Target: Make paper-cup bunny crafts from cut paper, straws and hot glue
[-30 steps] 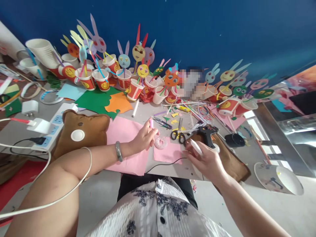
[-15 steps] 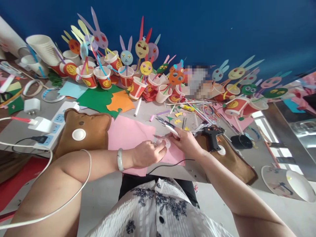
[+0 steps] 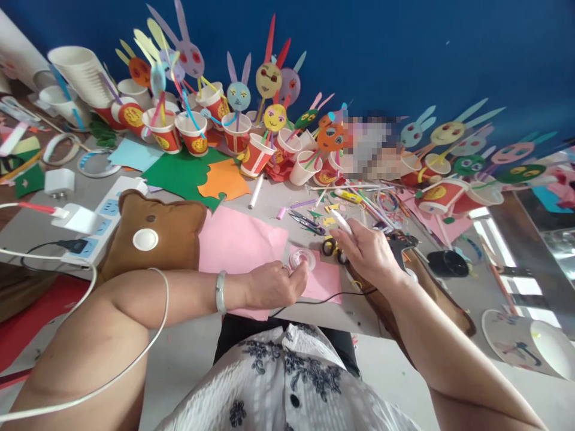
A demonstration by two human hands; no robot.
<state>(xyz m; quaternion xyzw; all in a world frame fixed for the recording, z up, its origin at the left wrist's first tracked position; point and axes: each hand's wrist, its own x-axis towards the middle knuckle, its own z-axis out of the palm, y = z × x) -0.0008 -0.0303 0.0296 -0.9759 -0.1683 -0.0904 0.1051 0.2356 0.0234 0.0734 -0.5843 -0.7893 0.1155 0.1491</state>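
My left hand (image 3: 279, 284) is closed with its fingertips pressed on a clear tape-like ring (image 3: 300, 257), which lies on pink paper (image 3: 238, 245). A smaller pink piece (image 3: 327, 280) is under and beside the ring. In my right hand (image 3: 372, 250) is a white marker pen (image 3: 340, 221), its tip pointing up and away to the left. That hand is raised a little above the table, right of the ring. Below it are the handles of yellow-and-black scissors (image 3: 330, 246). Dark snips (image 3: 306, 221) lie just beyond the ring.
Paper cups with paper animal heads (image 3: 238, 129) line the back along the blue wall. Brown cushions (image 3: 173, 233) lie left and right. A black glue gun (image 3: 402, 245) is behind my right hand. Left stands a power strip (image 3: 105, 209); a white cable (image 3: 155, 335) crosses my left arm.
My right hand has moved right and away from the ring with the white pen, uncovering the scissors. My left hand stays at the ring. The view has shifted slightly.
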